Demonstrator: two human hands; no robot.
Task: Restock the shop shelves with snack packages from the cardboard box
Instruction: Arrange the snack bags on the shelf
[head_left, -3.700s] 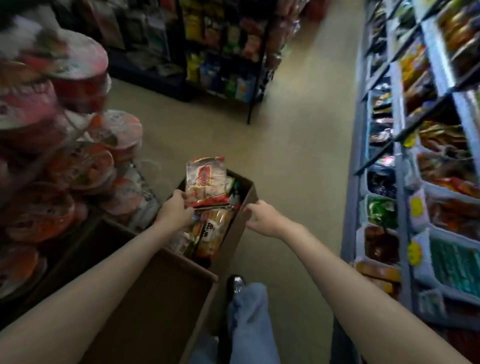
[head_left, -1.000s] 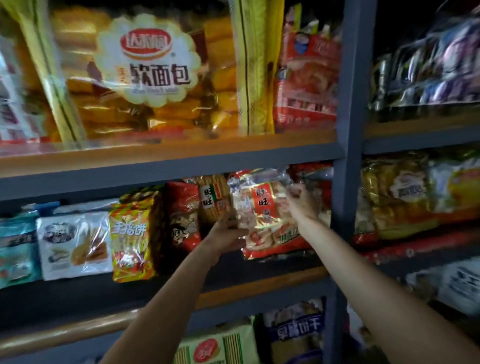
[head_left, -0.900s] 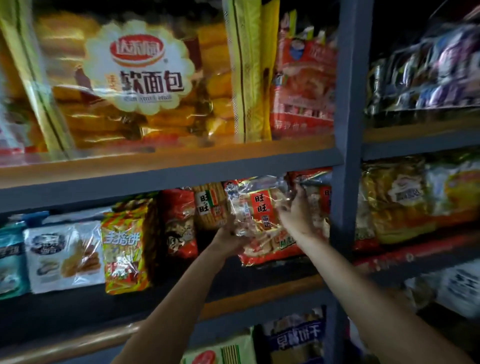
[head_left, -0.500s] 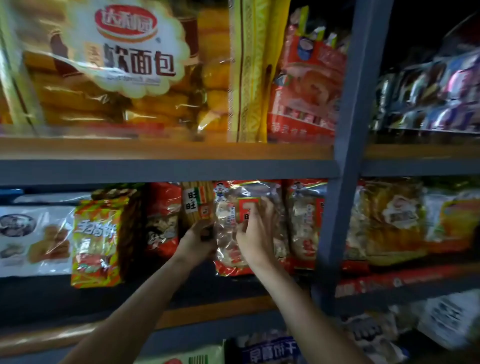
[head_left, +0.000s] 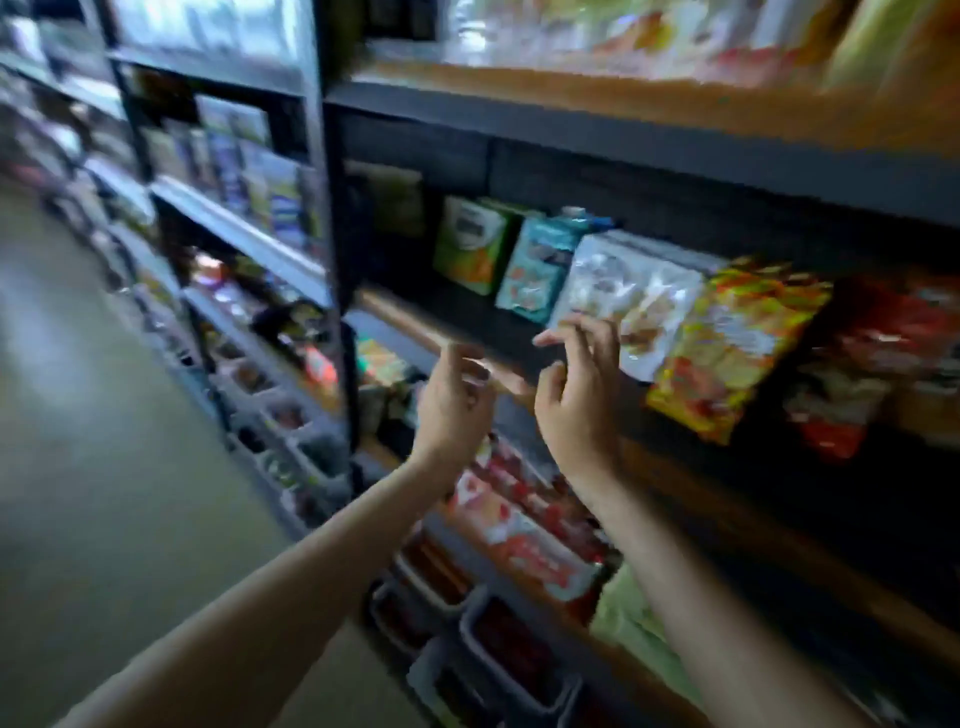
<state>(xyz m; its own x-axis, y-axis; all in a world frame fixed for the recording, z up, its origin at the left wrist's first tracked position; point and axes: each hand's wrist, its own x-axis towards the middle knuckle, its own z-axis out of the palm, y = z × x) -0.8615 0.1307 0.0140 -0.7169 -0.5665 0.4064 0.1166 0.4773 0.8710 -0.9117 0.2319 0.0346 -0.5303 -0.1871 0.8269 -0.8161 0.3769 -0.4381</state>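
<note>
We are standing in a dim aisle beside dark shelves (head_left: 571, 135) of snack packages (head_left: 631, 304). Our left hand (head_left: 457, 400) and right hand (head_left: 582, 395) are hanging relaxed, holding nothing; the box is out of view, so fetching another package seems next.

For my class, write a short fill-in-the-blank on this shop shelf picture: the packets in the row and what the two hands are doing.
1. Both hands, left hand and right hand, hold ____.
2. The teal packet stands between the white packet and the ____ packet.
3. Right of the white packet leans a yellow-and-____ packet.
4. The right hand's fingertips are nearest the ____ packet.

Missing words: nothing; green; orange; white
</note>
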